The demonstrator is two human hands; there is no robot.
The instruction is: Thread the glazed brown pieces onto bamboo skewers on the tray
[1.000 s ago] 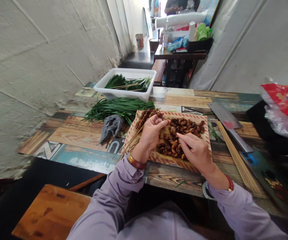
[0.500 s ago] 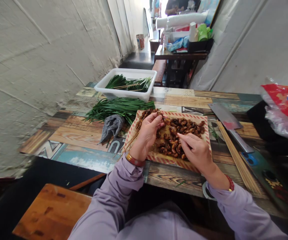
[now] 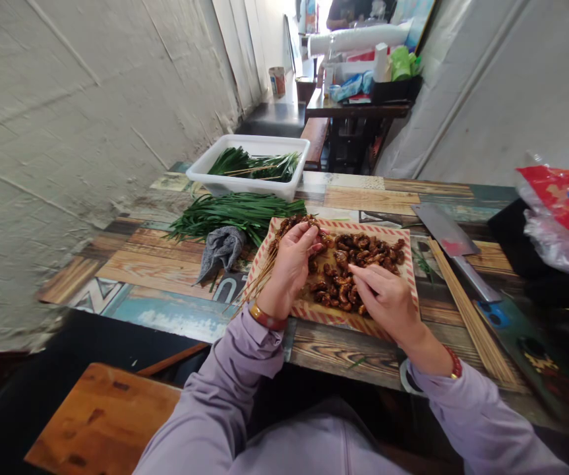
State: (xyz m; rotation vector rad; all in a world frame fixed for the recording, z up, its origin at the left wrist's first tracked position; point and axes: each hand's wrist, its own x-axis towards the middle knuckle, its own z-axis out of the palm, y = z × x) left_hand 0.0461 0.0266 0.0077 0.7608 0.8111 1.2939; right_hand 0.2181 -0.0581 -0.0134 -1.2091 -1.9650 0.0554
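Observation:
A shallow tray with a red-and-white striped rim lies before me, bearing dark brown, glossy sauced meat pieces. Over its left half is my left hand, thumb and fingers pinched together; what they hold is hidden. My right hand is above the loose pieces with fingertips pressed together, and anything between them is too small to make out. Beneath and left of my left hand lie loaded skewers, their thin sticks poking past the tray's left edge.
Green chives lie behind the tray, beside a grey cloth. A white tub holds more greens. At right are a cleaver, a bundle of bare bamboo sticks, a phone-like object and a red plastic bag.
Both hands stay almost in place, pinched as before. My right fingertips have shifted very slightly left; the tray and its surroundings look the same.

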